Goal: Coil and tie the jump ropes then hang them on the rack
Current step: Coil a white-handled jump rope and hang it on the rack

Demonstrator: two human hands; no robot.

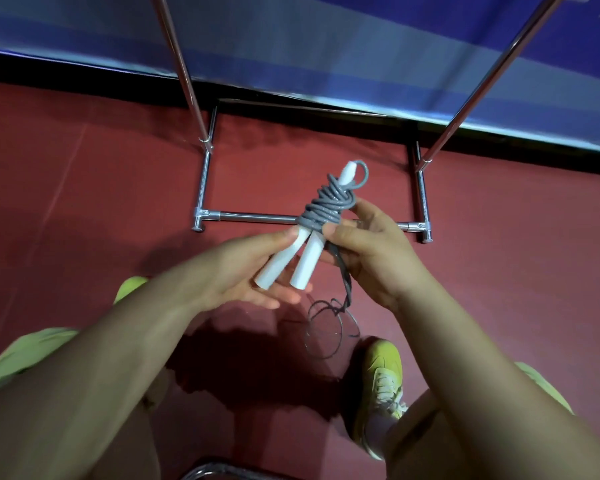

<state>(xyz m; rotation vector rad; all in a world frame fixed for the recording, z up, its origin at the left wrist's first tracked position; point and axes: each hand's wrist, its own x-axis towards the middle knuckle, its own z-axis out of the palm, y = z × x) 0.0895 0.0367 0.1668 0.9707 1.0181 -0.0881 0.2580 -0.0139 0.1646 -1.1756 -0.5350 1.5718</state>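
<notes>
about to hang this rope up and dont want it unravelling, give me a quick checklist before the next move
1. Handles together: the two white handles lie side by side across the left hand. Ok.
2. Coil wrapped: the grey rope is wound in several turns above the handles. Ok.
3. Tail dealt with: a loose tail hangs from the right hand down to loops on the red floor. Not ok.
4. Tie secured: whether the wraps are knotted is hidden. Cannot tell.
5. Rack within reach: the rack base stands just ahead; its hanging bar is out of frame. Cannot tell.
</notes>
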